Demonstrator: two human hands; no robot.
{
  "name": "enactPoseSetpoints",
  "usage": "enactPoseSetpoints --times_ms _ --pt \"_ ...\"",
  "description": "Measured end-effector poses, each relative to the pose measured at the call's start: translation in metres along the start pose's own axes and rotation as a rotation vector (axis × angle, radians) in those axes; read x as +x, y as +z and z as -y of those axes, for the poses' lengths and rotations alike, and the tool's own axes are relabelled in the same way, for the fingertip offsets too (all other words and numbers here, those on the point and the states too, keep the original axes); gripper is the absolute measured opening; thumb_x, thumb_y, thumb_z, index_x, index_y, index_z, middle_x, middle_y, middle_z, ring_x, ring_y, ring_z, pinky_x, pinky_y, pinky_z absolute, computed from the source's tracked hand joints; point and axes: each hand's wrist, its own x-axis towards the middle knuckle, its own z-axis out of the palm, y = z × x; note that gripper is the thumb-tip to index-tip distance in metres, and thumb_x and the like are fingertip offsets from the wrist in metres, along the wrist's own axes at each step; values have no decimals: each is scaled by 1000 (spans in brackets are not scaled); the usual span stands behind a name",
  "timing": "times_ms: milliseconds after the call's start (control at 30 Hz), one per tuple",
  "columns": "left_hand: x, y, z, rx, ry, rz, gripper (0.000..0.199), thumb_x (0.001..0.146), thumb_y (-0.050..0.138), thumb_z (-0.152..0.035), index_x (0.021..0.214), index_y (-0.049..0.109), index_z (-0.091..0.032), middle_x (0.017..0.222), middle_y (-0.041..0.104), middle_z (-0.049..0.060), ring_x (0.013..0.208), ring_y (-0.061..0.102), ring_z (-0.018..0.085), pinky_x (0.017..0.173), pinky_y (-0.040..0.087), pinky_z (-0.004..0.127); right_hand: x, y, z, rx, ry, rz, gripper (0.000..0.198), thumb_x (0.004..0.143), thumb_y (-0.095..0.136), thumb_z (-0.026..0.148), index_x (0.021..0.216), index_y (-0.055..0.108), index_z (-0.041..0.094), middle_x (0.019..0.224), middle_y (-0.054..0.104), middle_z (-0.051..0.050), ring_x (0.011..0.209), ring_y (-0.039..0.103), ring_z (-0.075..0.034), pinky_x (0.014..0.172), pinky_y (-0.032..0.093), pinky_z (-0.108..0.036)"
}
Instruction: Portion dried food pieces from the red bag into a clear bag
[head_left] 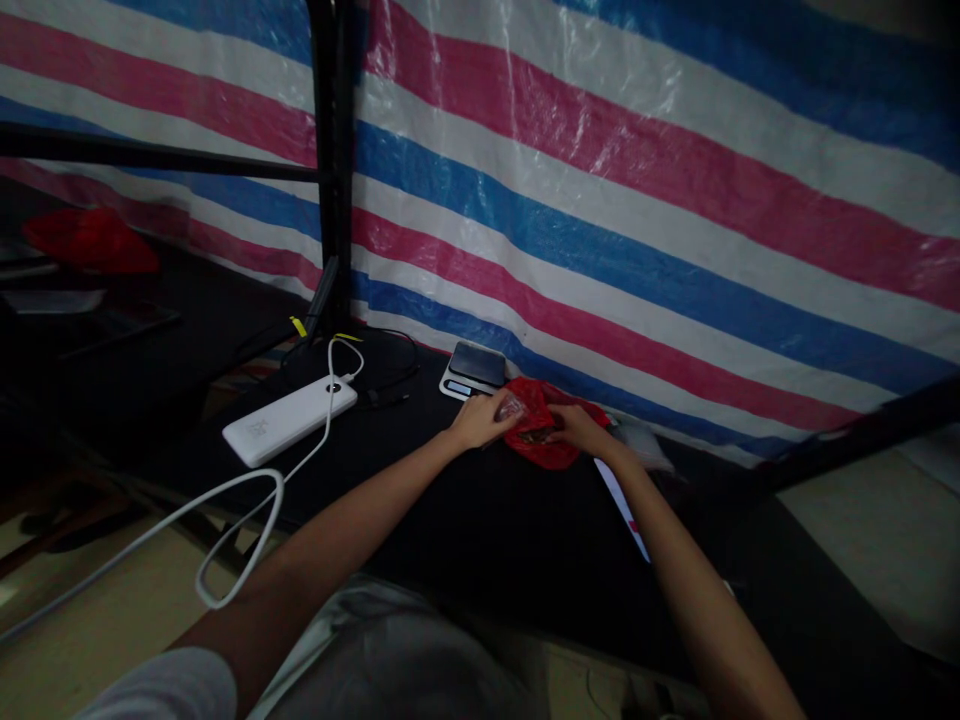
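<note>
A red plastic bag [541, 458] lies on the black table with its mouth open, and small brownish things [536, 436] show inside. At its left edge my left hand [480, 420] is closed on a crinkled clear plastic bag [511, 409]. My right hand [579, 428] reaches into the red bag from the right, its fingers bent together at the brownish contents. What those fingertips grip, if anything, is too small and dark to make out. Just behind my left hand stands a small kitchen scale [472, 369] with a lit display.
To the left lies a white power bank [291, 420] with a looping white cable [330, 395]. A phone-like white slab [622, 508] is beside my right forearm, and a clear packet [646, 446] lies behind it. A striped plastic sheet [600, 240] hangs behind the table.
</note>
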Motion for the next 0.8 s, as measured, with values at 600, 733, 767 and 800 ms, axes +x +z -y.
enactPoseSetpoints --times_ms 600,733,767,800 --pt "0 1 2 -19 -10 -91 45 82 34 -52 109 47 -18 70 61 3 66 59 18 61 40 25 -27 7 -24 823 140 -403 40 56 71 27 94 58 18 98 64 -7 92 60 -20 87 45 -36" --pt "0 0 2 -47 -5 -107 45 79 39 -52 108 48 -19 75 62 3 67 59 17 62 41 24 -30 -12 -14 747 153 -512 39 60 69 30 96 57 20 101 63 -7 95 58 -20 89 43 -37" --pt "0 -1 1 -57 -1 -108 44 79 41 -52 108 48 -19 77 62 3 68 59 17 63 41 24 -29 -16 -8 717 136 -514 39 61 68 30 97 56 20 102 63 -7 96 58 -20 88 43 -37" --pt "0 -1 1 -67 3 -108 44 78 43 -51 109 48 -20 81 63 3 70 59 17 64 42 24 -27 -20 -1 679 114 -504 39 62 67 31 98 56 20 103 62 -7 95 58 -20 88 43 -37"
